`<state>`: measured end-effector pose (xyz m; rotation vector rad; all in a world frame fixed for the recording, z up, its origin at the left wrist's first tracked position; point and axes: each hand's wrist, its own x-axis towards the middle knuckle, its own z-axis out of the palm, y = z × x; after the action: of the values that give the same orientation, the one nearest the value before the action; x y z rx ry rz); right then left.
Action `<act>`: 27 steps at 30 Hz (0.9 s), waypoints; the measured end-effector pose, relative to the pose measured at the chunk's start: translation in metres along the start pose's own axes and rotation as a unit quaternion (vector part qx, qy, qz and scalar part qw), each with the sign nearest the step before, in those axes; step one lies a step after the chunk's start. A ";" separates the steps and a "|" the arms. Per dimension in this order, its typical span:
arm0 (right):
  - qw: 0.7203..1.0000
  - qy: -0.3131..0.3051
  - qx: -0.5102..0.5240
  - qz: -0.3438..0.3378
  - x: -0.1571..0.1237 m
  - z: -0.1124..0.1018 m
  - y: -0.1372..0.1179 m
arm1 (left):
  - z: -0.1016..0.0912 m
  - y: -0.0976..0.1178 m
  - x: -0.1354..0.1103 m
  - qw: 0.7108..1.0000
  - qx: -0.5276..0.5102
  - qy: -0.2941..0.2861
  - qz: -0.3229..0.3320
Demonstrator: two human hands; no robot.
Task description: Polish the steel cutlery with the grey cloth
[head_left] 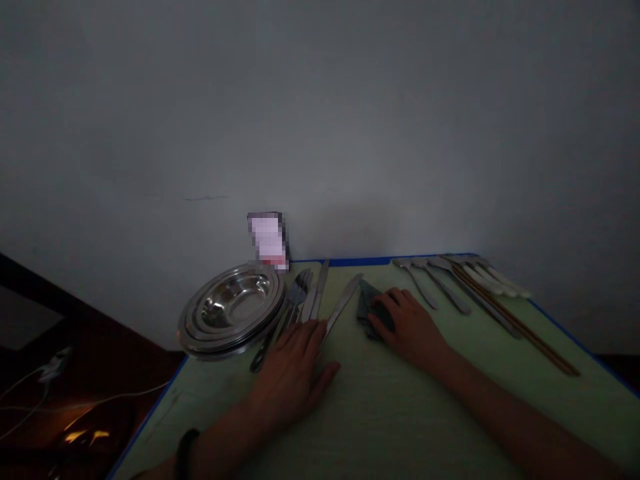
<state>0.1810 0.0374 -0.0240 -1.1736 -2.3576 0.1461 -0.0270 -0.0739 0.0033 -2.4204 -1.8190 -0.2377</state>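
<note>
My left hand [293, 367] lies over the handle ends of several table knives [320, 288], fingers stretched forward and thumb apart. One knife [345, 300] slants away from its fingertips, its handle partly hidden under them. Beside this hand on the left rests a fork [299, 290] with other dark-handled cutlery. A crumpled dark grey-green cloth [369, 300] is under my right hand [407, 327], whose fingers are curled over it and press it on the green tabletop [360, 413].
Stacked steel plates and a bowl [193, 330] stand at the left edge. A phone [270, 240] leans on the wall. To the right lie spoons or forks [425, 287], brown chopsticks [540, 343] and white-ended utensils [495, 280]. Cables [115, 397] trail at the lower left.
</note>
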 end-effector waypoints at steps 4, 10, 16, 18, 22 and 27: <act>1.000 0.004 0.002 0.003 0.001 0.001 0.000 | -0.001 -0.001 0.005 0.999 -0.047 -0.010 -0.015; 1.000 0.007 0.008 0.001 0.001 0.002 0.002 | 0.004 -0.007 0.014 0.996 -0.077 -0.037 -0.012; 1.000 0.012 0.024 0.000 0.001 0.003 0.003 | 0.014 -0.011 0.008 0.998 -0.047 -0.032 0.004; 1.000 0.011 0.025 0.003 0.001 0.002 0.003 | 0.013 -0.009 0.009 0.999 -0.032 -0.024 0.007; 1.000 0.006 0.020 0.004 0.001 -0.001 0.002 | 0.006 -0.001 0.011 1.000 -0.001 0.001 0.007; 1.000 0.004 0.013 0.006 0.002 -0.001 0.002 | -0.002 0.009 0.016 1.000 0.007 -0.004 0.016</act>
<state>0.1815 0.0401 -0.0231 -1.1729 -2.3351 0.1759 -0.0145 -0.0614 0.0079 -2.4425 -1.7773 -0.2114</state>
